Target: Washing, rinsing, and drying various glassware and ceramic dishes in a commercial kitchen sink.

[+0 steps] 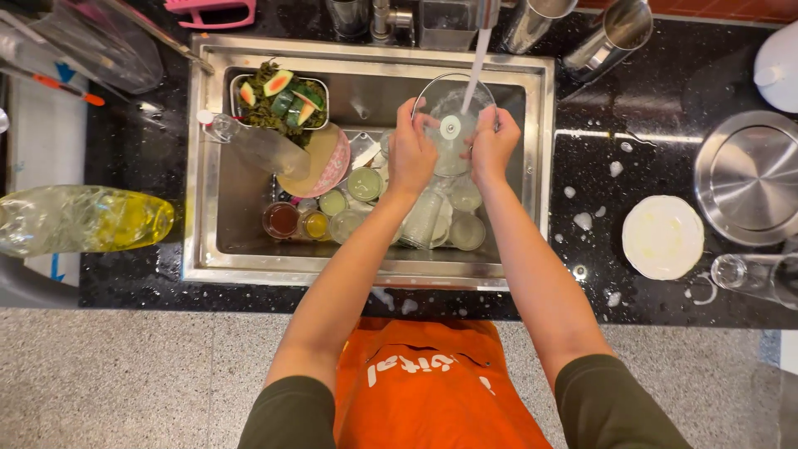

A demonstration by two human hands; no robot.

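Over the steel sink [208, 166] I hold a clear glass lid [453, 125] with a round knob in its middle. A stream of tap water [476, 66] falls onto it. My left hand [411, 150] grips the lid's left edge and my right hand [492, 143] grips its right edge. Below the lid lie several small glasses and bowls [366, 185], some with green, amber and brown liquid in them.
A metal tub of greens and melon rinds [278, 101] and a clear bottle [258, 145] lie in the sink's back left. On the black counter to the right are a white plate [662, 237], a steel lid [748, 176], a glass [748, 274] and foam spots. A yellow-tinted bottle [83, 219] lies at left.
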